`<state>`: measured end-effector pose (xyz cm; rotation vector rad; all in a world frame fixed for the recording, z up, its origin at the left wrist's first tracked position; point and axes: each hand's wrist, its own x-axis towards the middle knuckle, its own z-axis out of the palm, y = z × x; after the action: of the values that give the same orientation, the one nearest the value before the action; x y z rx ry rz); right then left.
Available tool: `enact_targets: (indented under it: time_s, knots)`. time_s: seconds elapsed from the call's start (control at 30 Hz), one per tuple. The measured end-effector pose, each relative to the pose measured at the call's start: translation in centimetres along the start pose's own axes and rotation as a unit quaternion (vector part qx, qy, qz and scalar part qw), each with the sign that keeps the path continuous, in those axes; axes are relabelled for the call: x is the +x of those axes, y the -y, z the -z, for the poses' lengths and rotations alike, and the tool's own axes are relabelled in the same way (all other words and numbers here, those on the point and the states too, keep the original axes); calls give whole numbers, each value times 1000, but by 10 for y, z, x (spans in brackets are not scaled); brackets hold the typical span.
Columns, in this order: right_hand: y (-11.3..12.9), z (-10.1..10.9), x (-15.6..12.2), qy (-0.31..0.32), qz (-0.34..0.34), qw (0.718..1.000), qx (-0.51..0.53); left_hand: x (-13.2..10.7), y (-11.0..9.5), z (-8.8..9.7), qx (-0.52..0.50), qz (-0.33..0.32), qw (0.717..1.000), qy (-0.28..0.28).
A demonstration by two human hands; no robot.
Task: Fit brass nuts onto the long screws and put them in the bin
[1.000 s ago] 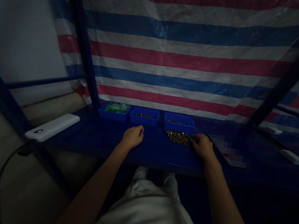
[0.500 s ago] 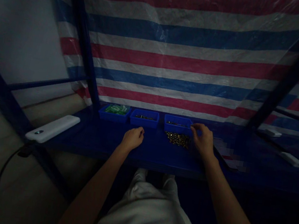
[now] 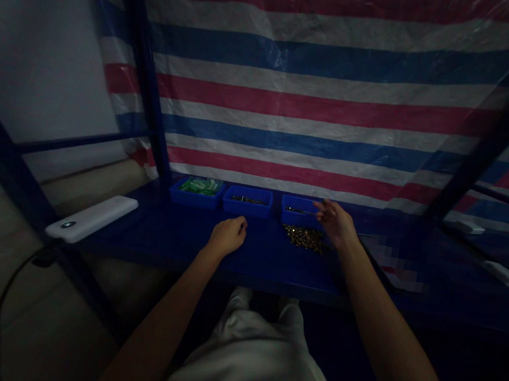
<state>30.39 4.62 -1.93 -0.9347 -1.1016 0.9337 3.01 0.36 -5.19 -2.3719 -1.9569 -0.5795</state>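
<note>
My left hand [image 3: 228,236] rests on the blue table [image 3: 171,229] in a loose fist. Whatever its fingers may hold is hidden. At the right end of the right blue bin [image 3: 285,216], my right hand [image 3: 335,222] hovers with its fingers apart, and nothing shows clearly between them. Inside that bin lie a few small metal pieces [image 3: 297,210]. Just in front of it spreads a pile of small brass-coloured parts [image 3: 303,238], left of my right wrist.
A middle blue bin [image 3: 245,210] holds small metal parts; a left blue bin [image 3: 195,200] holds green packets [image 3: 201,187]. A white power bank [image 3: 90,219] with a cable lies left. To the right is a flat phone-like device [image 3: 390,263]. Blue frame posts [image 3: 143,70] flank a striped sheet.
My right hand has shifted slightly up and left towards the right bin, and its fingers have gone from a pinch to spread. My left hand has stayed in place.
</note>
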Motion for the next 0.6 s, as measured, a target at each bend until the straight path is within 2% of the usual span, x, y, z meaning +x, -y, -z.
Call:
enact_targets:
  time_s: [0.1, 0.2, 0.3, 0.4, 0.47, 0.6]
  knots:
    - [1, 2, -3, 17, 11, 1000, -20, -1, 0, 0, -3, -2, 1000, -4]
    - [0, 4, -10, 4, 107, 988, -110, 0, 1, -1, 0, -2, 1000, -5]
    - [1, 8, -18, 2, 217, 951, -219, 1, 2, -3, 5, 0, 1000, -2]
    - [4, 11, -25, -10, 277, 916, -289, 1, 2, -3, 8, 2, 1000, -3]
    - [7, 10, -30, -29, 297, 910, -287, 1, 2, -2, 7, 2, 1000, -3]
    - [11, 5, -34, -65, 309, 920, -233, 0, 0, 1, 3, 1, 1000, -1]
